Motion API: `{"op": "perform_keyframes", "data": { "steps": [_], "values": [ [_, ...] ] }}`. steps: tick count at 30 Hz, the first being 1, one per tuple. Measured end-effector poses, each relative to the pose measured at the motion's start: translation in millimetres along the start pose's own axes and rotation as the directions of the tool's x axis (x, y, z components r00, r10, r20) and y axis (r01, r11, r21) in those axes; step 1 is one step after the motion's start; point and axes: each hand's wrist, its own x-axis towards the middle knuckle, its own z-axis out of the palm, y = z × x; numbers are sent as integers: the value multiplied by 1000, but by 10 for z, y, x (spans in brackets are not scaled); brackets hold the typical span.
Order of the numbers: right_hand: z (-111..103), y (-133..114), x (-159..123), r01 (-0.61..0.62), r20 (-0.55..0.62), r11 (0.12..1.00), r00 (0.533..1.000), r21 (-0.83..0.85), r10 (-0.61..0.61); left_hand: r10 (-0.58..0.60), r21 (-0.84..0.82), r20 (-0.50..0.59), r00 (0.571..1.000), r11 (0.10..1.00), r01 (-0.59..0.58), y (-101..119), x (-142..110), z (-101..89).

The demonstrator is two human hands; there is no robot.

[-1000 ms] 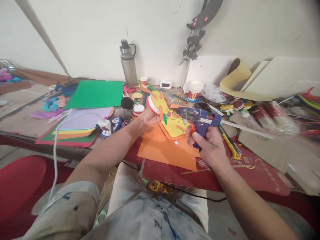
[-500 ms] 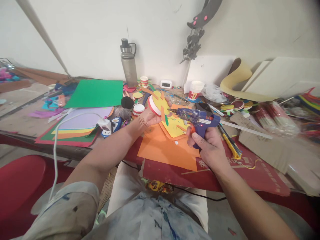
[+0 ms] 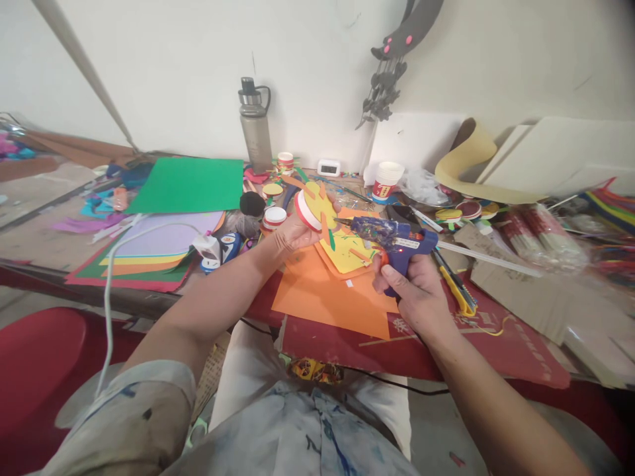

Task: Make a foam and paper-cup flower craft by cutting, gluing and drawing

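Clock read from the cup, wall at 12. Two hands in view. Left hand closed round one short red-and-white cup, tilted over the middle of the bench; its yellow disc faces right, bearing at least three orange strips and two green. Right hand wrapped round the grip of one blue glue gun, at 3, red light lit; one glue stick juts from its rear. Nozzle beside the disc's lower right edge; cannot tell if touching. At 6, one orange sheet; yellow paper on it at 4 to 5, partly hidden by gun and left hand. At 9, a white-topped cup; at 11, a second small cup, with one bottle behind. One timer at 1; one cup stack between 2 and 3. Farther at 3, three round pieces, close together. At 4, one yellow knife. Toward 9, one green sheet overlaps a pile of coloured sheets; a white cord crosses the pile. Left forearm lies across the view of the near bench edge.
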Motion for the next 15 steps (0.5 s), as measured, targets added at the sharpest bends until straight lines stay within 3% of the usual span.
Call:
{"op": "perform_keyframes", "data": {
  "steps": [5, 9, 12, 15],
  "values": [
    [-24, -43, -13, 5, -8, 1000, 1000, 8, -5, -45, 3, -58, 997, 999, 46, 16, 84, 37],
    [-115, -139, -56, -9, -9, 999, 1000, -46, 9, 4, 17, -94, 996, 1000, -2, 31, 58, 120],
    [-316, -161, -74, -25, -75, 997, 997, -79, 19, 63, 33, -94, 994, 998, -60, 23, 79, 91],
    [-727, -108, -62, -99, -276, 989, 959, -111, 65, 61, 31, -81, 995, 998, -58, -15, 168, -45]
  ]
}}
